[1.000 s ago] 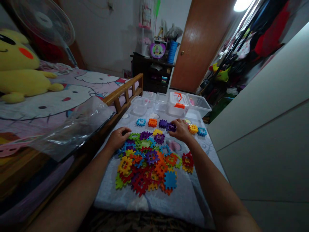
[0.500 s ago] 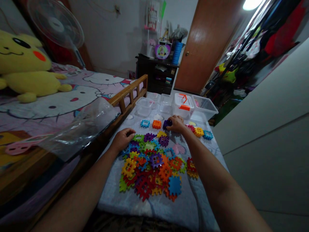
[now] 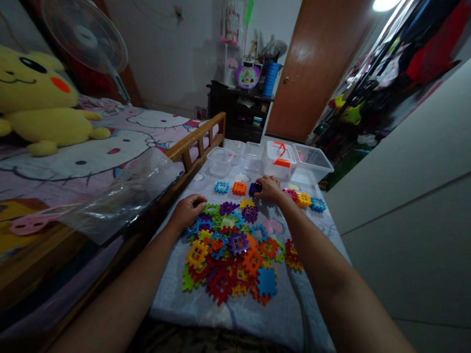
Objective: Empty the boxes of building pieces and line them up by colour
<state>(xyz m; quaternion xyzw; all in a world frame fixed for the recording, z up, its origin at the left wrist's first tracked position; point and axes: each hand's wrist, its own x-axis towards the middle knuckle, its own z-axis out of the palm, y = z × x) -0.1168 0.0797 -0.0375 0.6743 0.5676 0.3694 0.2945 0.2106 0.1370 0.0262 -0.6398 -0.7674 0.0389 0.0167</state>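
Observation:
At the back of the cloth-covered table my right hand has its fingers around a dark purple toy block, partly hidden by them. My left hand rests at the upper left edge of a pile of interlocking plastic tiles, fingers loosely bent and holding nothing I can see. Left of the purple block stand an orange block and a light blue block. Right of my right hand, partly behind the wrist, are a red-pink block, a yellow block and a blue block.
Clear plastic containers line the table's far end, beside a lidded box with an orange handle and a larger clear bin. A wooden bed rail runs along the left. A white cabinet borders the right.

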